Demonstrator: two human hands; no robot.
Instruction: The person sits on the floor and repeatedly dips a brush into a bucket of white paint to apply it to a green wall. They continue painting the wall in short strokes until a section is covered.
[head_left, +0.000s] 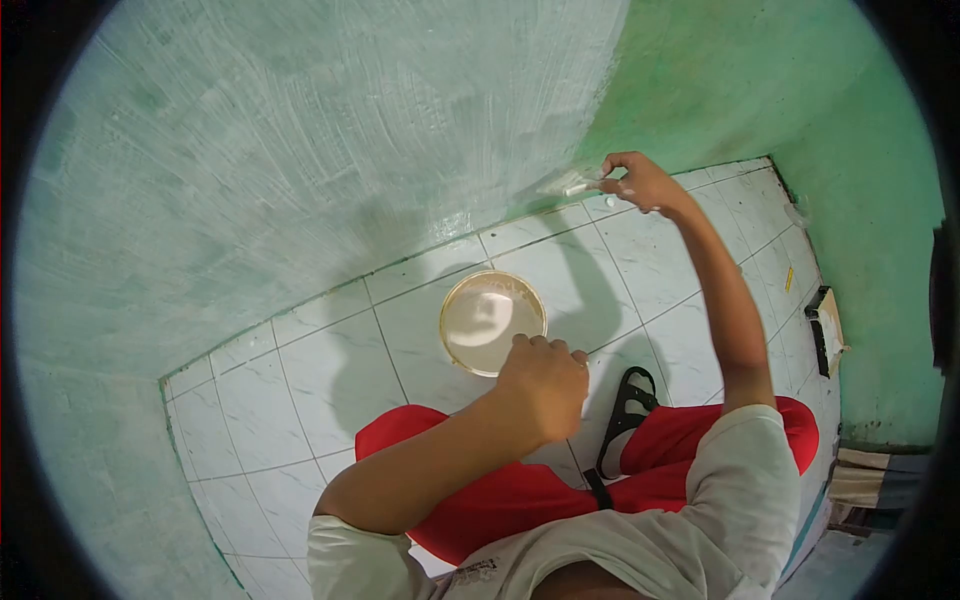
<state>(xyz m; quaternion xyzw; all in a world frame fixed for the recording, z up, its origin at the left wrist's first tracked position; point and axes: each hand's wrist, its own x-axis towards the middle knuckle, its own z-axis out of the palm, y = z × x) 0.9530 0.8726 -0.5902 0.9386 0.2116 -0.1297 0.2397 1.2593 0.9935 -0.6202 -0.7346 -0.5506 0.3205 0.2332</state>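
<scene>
My right hand [645,186] is closed on a paintbrush [577,187], whose bristles are at the foot of the wall, where whitish paint meets green. My left hand [548,385] is curled into a fist over the near right edge of a round paint bucket [492,322]. Its fingers are turned away, so whether they grip the rim or a handle is hidden. Pale, creamy paint fills the bucket, and light glints off its surface. White specks show on my right hand and wrist.
The wall [330,130] carries streaky whitish strokes on the left; green [700,80] shows on the right. White tiles [330,350] cover the floor. My sandalled foot [628,415] is right of the bucket. A dark-edged box [826,332] and a yellow strip [789,279] lie near the right wall.
</scene>
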